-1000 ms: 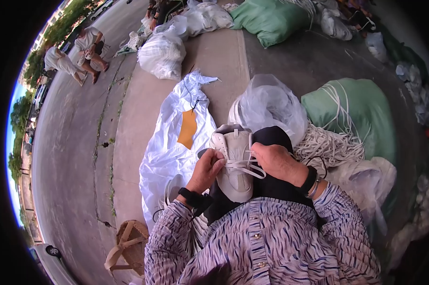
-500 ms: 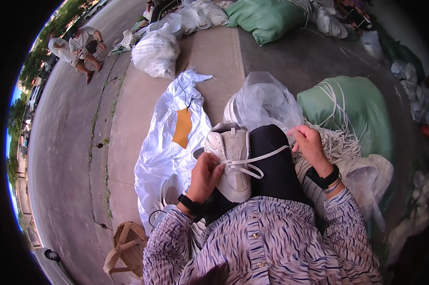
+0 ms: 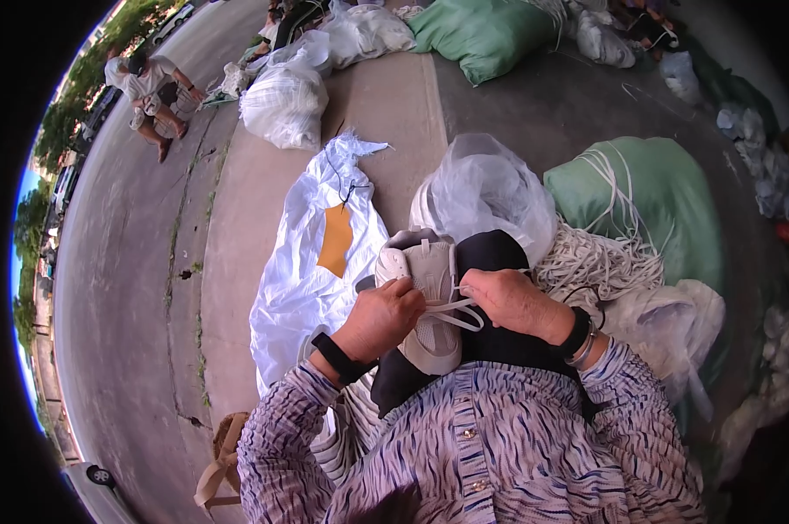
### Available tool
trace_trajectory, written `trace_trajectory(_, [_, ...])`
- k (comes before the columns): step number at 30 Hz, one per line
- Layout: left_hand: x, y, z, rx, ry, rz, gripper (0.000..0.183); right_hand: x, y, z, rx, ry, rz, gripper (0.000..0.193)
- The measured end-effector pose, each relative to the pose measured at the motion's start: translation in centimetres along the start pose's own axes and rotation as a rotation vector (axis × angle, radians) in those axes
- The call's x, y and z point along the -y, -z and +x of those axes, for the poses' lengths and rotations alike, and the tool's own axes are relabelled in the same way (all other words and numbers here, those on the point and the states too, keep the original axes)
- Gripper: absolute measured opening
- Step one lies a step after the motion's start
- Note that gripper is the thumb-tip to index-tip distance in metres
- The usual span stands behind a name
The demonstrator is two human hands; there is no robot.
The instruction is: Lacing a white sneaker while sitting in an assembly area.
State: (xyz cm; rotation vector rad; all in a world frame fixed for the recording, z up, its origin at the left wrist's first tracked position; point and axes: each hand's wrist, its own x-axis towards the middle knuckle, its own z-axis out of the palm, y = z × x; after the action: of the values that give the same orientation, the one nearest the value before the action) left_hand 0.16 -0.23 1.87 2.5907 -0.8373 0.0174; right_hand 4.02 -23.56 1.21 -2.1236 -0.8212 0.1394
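A pale beige and white sneaker (image 3: 431, 348) rests on my lap against my black trouser legs, its toe toward me. White shoelace (image 3: 466, 312) loops hang over its front. My left hand (image 3: 379, 316) is closed at the left row of eyelets, its fingers pinching the lace and partly covering the shoe's side. At the right row of eyelets, my right hand (image 3: 510, 301) has thumb and forefinger pressed together on the lace. The exact spot where its fingertips meet the lace is partly hidden.
A white plastic sack (image 3: 303, 262) with an orange tag (image 3: 334, 242) lies to the left. Beyond my knees stands a clear bag (image 3: 491, 188); a heap of white laces (image 3: 600, 262) and a green sack (image 3: 648, 192) are at the right. Another person (image 3: 154, 96) crouches far left.
My right hand has come left and down from the outstretched lace end to the shoe's eyelets. My left hand stays at the shoe, now turned knuckles up. The person far left shifted slightly.
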Motion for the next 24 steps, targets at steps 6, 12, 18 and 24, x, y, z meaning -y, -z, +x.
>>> trace_trajectory(6, [0.3,0.4,-0.3,-0.001,-0.13,0.017,0.014,0.2,0.8,1.3,0.164,-0.445,0.295,0.018])
trace_trajectory(12, [0.7,-0.7,-0.9,-0.049,-0.049,-0.074,0.022,-1.1,1.0,1.8,0.206,-0.466,0.563,0.02])
trace_trajectory(18, [1.0,-0.4,-1.8,-0.071,-0.138,-0.026,0.021,-2.9,1.5,2.4,0.238,-0.572,0.806,0.02])
trace_trajectory(24, [0.8,-1.2,-1.4,-0.086,-0.003,-0.058,0.015,-3.4,1.4,3.3,0.003,-0.732,1.381,0.021])
